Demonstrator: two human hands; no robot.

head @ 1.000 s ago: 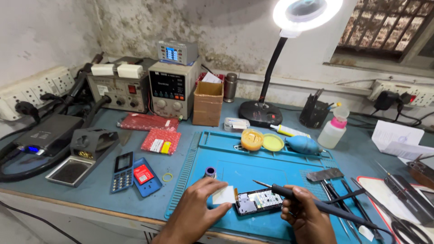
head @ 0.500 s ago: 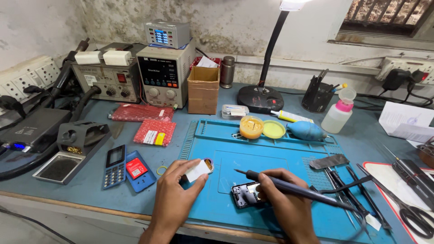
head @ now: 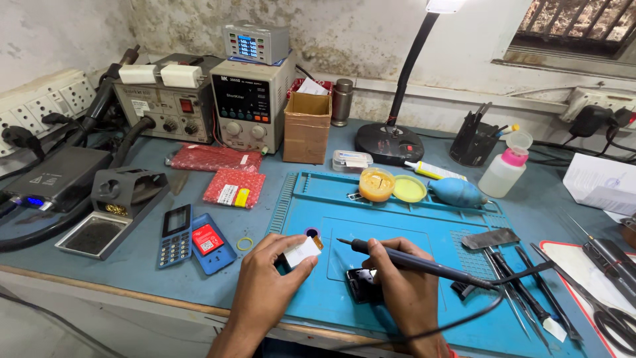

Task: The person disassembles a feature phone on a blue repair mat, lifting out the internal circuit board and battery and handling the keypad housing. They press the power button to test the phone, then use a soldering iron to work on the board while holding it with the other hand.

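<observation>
Left hand pinches a white block, fingers closed on it; right hand grips the iron pen-style, tip raised above the phone on the mat.

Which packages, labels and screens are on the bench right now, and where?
Small meter: atop the power supply, grey, lit multicoloured screen.
Power supply: back centre, beige box, dark display.
Cardboard box: right of the supply, brown, open.
Red pouches: left of the blue mat, flat, white and yellow labels.
Keypad phone: front left, blue, small grey screen.
</observation>
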